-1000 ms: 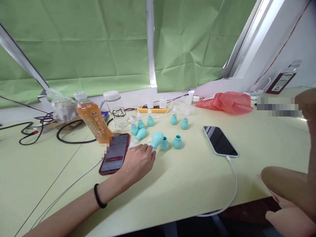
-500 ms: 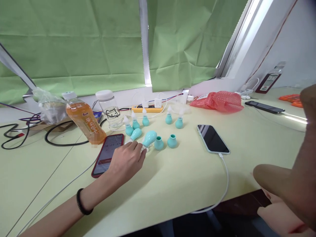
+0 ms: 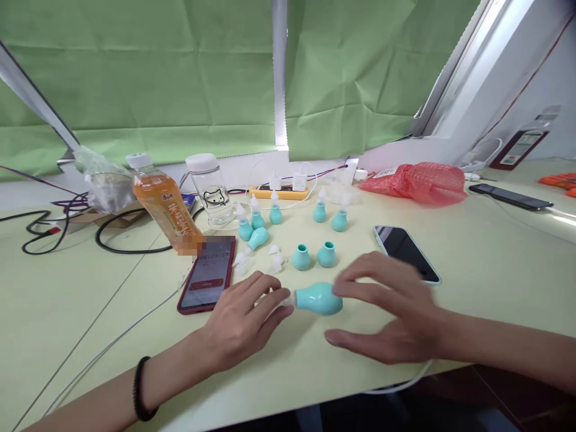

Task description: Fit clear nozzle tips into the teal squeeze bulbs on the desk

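Observation:
My left hand (image 3: 247, 315) pinches the clear tip of a teal bulb (image 3: 320, 299), which lies sideways with its round end to the right. Beside that round end is my right hand (image 3: 393, 306), blurred, thumb and fingers spread apart. Two open-topped teal bulbs (image 3: 301, 257) (image 3: 326, 254) stand behind. Small clear pieces (image 3: 275, 260) lie to their left. Farther back, several teal bulbs with clear tips (image 3: 275, 213) stand upright, and one teal bulb (image 3: 258, 238) lies tilted near them.
A red-cased phone (image 3: 208, 276) is left of centre, near an orange drink bottle (image 3: 168, 207) and a clear bottle (image 3: 213, 195). At right are a pale-cased phone (image 3: 405, 252) and red bubble wrap (image 3: 418, 183). A yellow power strip (image 3: 285, 192) runs behind.
My left hand has drawn a bulb nearer and to the right from among the others. My right hand has come in from the right edge to the bulb's round end. The view has shifted slightly.

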A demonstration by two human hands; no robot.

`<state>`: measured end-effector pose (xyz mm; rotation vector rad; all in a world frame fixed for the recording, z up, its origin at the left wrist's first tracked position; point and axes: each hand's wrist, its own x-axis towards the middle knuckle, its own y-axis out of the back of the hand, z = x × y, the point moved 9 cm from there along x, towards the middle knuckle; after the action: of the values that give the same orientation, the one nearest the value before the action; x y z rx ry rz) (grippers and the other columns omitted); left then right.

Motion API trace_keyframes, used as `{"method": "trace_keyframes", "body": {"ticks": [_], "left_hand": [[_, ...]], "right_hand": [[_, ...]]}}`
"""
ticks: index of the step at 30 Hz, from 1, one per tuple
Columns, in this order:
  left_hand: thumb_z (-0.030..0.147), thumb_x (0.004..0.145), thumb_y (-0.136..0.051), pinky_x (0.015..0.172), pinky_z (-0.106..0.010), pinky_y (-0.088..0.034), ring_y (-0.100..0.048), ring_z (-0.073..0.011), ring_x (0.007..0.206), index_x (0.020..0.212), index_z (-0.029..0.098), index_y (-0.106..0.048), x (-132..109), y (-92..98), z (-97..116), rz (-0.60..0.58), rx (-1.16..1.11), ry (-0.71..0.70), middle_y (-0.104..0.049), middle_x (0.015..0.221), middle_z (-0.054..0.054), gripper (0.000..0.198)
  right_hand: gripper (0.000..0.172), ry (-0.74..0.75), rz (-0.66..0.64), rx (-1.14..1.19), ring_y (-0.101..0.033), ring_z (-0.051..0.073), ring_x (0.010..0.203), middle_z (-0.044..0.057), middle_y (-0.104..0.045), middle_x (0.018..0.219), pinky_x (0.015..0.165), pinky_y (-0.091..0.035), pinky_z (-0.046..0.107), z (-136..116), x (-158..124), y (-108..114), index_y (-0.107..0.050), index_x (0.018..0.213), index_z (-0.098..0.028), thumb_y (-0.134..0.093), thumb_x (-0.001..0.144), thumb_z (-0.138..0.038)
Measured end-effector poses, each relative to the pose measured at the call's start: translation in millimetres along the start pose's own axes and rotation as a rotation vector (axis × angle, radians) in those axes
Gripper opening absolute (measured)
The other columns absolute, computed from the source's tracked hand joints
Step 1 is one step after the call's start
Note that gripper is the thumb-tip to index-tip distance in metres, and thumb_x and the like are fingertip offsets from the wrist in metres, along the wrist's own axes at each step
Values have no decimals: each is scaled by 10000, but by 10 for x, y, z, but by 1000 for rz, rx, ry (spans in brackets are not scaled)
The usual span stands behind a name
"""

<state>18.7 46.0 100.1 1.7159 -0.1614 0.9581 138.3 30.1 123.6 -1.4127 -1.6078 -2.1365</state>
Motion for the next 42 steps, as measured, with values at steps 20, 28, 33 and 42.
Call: {"method": "trace_keyframes", "body": {"ticks": [20,28,33,42], "left_hand": [[-20,659,-558,561,-309,-426,-446,-155,720,873,87,-521,-237,-555,-29,-11,-195,16,-556,773,-75,242],[35,706,-526,576,-276,-433,-421,-126,693,804,137,-579,-116,-523,-250,-3,-494,206,-510,716,-47,151],[49,732,-490,569,-249,-425,-428,-122,688,745,140,-584,-78,-541,-276,-116,-508,256,-522,683,-36,132],[-8,744,-335,531,-348,-410,-420,-198,675,715,76,-543,-79,-533,158,-262,105,-46,-490,644,-93,226]], "right_hand": [[175,-156,-277,166,-535,99,575,-9,-568,653,464,-301,207,267,-296,-972,-509,885,-157,-458,751,-258],[177,-106,-315,82,-517,98,544,2,-563,645,452,-283,208,239,-296,-1009,-524,867,-159,-432,768,-273],[197,-39,-279,18,-529,101,545,9,-579,655,476,-325,221,173,-287,-967,-535,886,-138,-441,775,-272],[200,73,-210,-58,-547,129,542,52,-610,691,456,-355,254,14,-286,-883,-538,907,-93,-453,767,-207]]}}
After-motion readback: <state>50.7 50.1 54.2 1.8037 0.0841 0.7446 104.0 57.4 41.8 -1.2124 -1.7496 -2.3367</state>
